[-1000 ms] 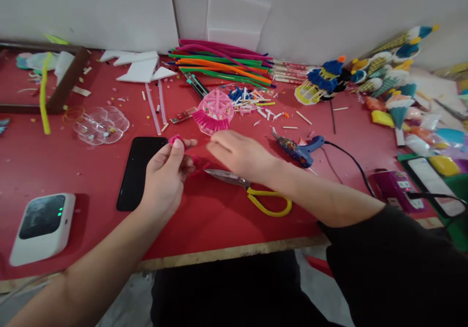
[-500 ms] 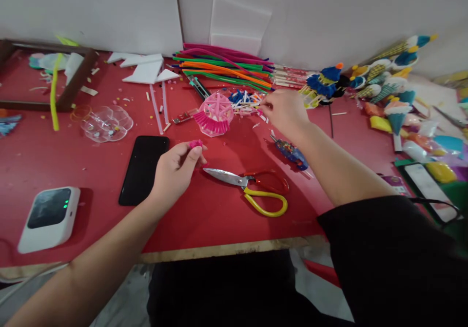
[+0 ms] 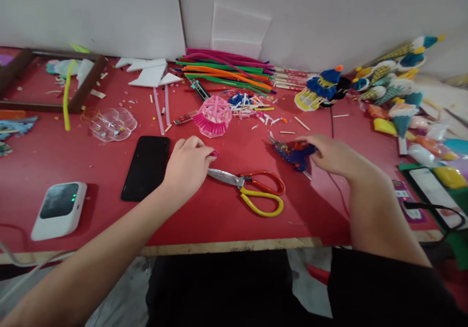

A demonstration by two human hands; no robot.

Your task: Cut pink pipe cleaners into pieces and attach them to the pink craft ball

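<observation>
Phone (image 3: 146, 168) lies just beside the left hand (image 3: 190, 160); a wrist swing could nudge it. Left hand is pinched nearly closed, pink piece (image 3: 215, 154) at the fingertips, mostly hidden; a loose pinch could drop it, a hard one could squash it. Pink fringed frame (image 3: 214, 117) sits just beyond, might tip if bumped. Scissors (image 3: 239, 181) near those fingertips, blade tip close: prick risk if the hand dips. Glue gun (image 3: 291, 156) is right of them, nozzle aimed left; if hot, touching it could burn. Right hand (image 3: 334, 155) is half curled at its handle, touching; can't tell how firm. Off-centre grip could twist the gun; early trigger pressure could dribble onto the red table (image 3: 234, 229).
</observation>
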